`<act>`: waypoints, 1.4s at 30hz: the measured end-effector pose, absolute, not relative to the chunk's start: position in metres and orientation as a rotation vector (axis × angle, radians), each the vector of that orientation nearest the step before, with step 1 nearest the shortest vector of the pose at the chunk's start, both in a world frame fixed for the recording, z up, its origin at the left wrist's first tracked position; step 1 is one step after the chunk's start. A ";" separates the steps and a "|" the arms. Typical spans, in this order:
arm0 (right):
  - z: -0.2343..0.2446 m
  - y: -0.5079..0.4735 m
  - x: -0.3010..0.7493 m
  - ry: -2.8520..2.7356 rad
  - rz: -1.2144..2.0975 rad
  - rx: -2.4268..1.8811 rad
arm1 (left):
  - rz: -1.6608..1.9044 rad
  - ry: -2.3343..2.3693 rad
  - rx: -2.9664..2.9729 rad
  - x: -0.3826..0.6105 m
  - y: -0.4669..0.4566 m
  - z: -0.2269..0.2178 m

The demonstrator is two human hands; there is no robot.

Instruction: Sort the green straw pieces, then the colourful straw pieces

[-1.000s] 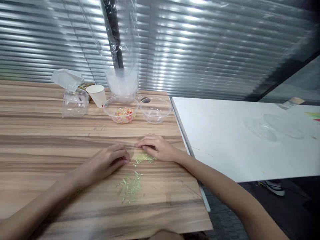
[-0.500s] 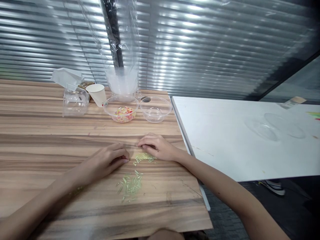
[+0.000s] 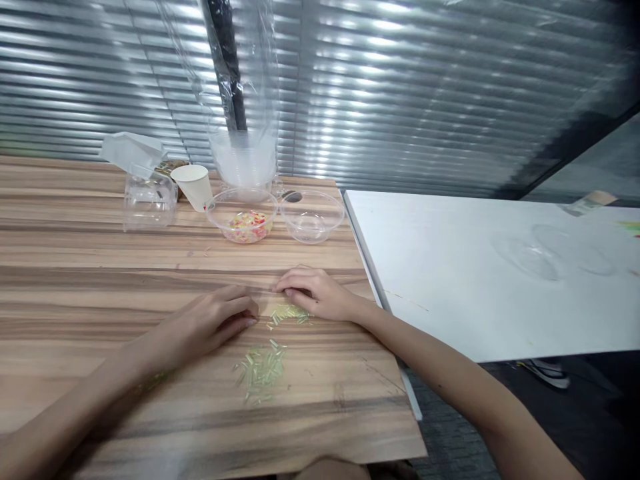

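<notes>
Far left on the wood-grain table (image 3: 330,427), a clear plastic container (image 3: 150,208) lies with a whitish packet (image 3: 131,152) at its top; beside it a tilted paper cup (image 3: 193,188). Left hand (image 3: 219,321), nearer the viewer: thumb and fingers drawn together at the tips, just left of the pale green pieces; cannot tell whether anything is pinched. Behind it, a clear bowl (image 3: 218,223) holds red, yellow and orange bits (image 3: 249,227); a stack of clear containers (image 3: 244,160) in plastic film stands behind that bowl. The short, pale green pieces form two groups: a larger loose heap (image 3: 261,373) toward the near edge, and a smaller heap (image 3: 290,313) between the hands. A second clear bowl (image 3: 309,231) sits right of the first. Right hand (image 3: 316,295): palm down, fingers curled, over the smaller heap's far side; fingertip contents not resolvable. Farther right, a white table (image 3: 440,280) bears clear lid-like discs (image 3: 533,257).
</notes>
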State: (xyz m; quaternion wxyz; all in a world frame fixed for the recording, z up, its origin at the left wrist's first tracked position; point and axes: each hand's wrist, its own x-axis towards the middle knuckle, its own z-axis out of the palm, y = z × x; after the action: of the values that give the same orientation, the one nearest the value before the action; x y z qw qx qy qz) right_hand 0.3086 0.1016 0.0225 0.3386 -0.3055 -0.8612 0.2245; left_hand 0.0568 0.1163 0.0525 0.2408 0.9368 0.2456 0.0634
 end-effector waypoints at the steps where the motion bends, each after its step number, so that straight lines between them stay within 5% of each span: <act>1: 0.022 0.101 0.309 -2.244 0.586 -0.798 | 0.176 0.671 2.563 0.057 0.116 0.053; 42: 0.021 0.102 0.309 -2.245 0.600 -0.795 | 0.077 0.623 2.356 0.040 0.134 0.065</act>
State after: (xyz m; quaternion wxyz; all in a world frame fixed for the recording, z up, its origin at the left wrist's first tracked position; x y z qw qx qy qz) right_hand 0.3086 0.1016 0.0214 0.3360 -0.3048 -0.8610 0.2299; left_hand 0.0398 0.1340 0.0651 0.3447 0.9070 0.2400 0.0298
